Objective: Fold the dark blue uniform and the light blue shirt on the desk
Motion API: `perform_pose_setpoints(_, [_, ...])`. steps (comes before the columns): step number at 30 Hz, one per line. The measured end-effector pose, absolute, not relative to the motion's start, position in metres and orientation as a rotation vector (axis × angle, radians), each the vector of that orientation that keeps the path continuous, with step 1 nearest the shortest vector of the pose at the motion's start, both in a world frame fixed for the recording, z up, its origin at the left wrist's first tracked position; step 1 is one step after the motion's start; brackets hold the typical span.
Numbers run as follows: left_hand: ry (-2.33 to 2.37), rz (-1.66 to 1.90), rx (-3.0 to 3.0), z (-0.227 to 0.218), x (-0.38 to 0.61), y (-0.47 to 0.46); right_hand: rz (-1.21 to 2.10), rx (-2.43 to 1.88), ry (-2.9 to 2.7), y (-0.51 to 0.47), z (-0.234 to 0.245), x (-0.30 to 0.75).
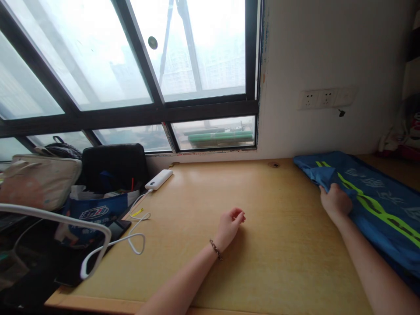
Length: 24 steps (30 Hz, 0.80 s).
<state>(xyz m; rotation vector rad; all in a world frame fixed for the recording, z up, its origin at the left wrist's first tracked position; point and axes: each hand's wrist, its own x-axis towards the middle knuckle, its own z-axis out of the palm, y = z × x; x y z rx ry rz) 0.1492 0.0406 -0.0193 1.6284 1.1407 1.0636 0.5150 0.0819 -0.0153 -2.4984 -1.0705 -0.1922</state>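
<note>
My right hand (336,200) is closed on the near left edge of a blue cloth (377,183), pinching up a bunched fold. The cloth is folded or laid flat at the right of the table, with wavy yellow-green stripes and pale lettering. Whether it is a garment or a bag I cannot tell. Over the middle of the wooden table (262,267) is my left hand (229,224), its fingers loosely curled in with the thumb against them and nothing visible in them. A dark beaded bracelet (215,249) circles the left wrist.
At the table's left edge lies a white power bank (159,179) with a white cable (136,238) trailing from it. A black chair (114,164), a blue printed bag (95,214) and a beige bag (39,179) stand beyond that edge. Wall sockets (318,99) are at back right.
</note>
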Motion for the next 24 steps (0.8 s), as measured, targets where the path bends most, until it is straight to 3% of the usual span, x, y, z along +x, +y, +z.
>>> perform_pose_setpoints(4, [1.179, 1.048, 1.867, -0.025, 0.149, 0.036, -0.001, -2.191, -1.432, 0.078, 0.002, 0.444])
perform_pose_setpoints(6, [1.231, 1.069, 1.971, -0.030, 0.148, 0.036, 0.391, -1.785, -1.699, 0.067, 0.008, 0.400])
perform_pose_setpoints(10, [1.409, 1.130, 2.148, -0.036, 0.143, 0.042, 1.476, -1.025, -1.903, 0.032, 0.013, 0.337])
perform_pose_setpoints(13, [1.481, 1.084, 2.209, -0.029, 0.141, 0.045, 1.732, -0.942, -1.945, 0.019, 0.022, 0.331])
perform_pose_setpoints(17, [1.575, 0.927, 2.117, -0.016, 0.138, 0.046, 1.451, -1.026, -2.304, 0.017, 0.043, 0.353])
perform_pose_setpoints(20, [1.709, 0.940, 1.967, -0.009, 0.130, 0.050, 0.970, -1.368, -2.538, -0.002, 0.040, 0.359])
perform_pose_setpoints(24, [1.633, 1.045, 1.834, 0.006, 0.118, 0.056, 0.322, -1.919, -2.298, -0.042, 0.005, 0.349])
